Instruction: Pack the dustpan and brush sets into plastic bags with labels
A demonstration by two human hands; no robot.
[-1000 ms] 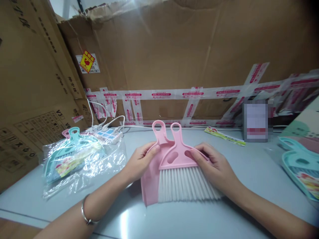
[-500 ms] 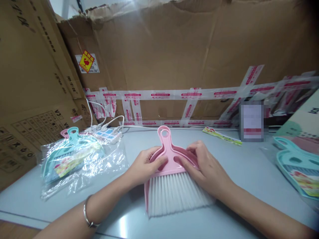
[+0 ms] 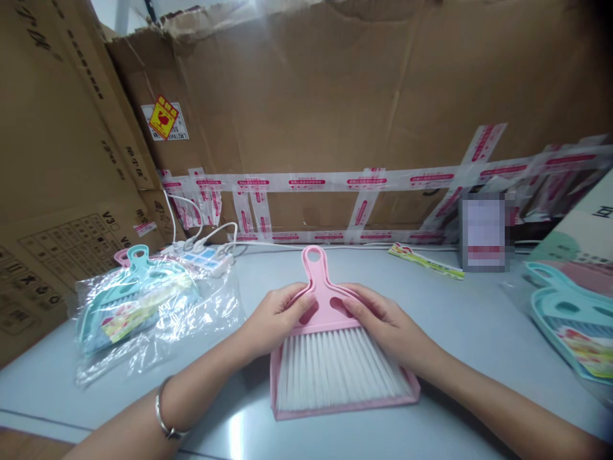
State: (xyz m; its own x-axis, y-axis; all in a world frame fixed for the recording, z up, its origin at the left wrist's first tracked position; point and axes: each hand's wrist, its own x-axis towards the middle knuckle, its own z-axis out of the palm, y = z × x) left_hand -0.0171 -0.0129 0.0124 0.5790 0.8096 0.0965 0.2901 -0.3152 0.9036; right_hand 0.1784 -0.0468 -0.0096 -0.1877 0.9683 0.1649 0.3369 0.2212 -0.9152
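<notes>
Pinching a pink brush [image 3: 330,313] against the pink dustpan [image 3: 274,390] beneath, toward six o'clock in view, with left hand [image 3: 274,321] at nine o'clock of the pair and right hand [image 3: 385,322] at three. Could slide apart if loosened under either thumb. Might tilt or splay bristles [image 3: 340,370] against the rim if squeezed unevenly. Could catch the plastic bag [image 3: 191,329], at eight o'clock in view, if swung wide.

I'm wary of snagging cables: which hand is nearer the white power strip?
Left. The left hand is in front of the power strip and to its right; the right hand is farther right, across the pink brush.
</notes>
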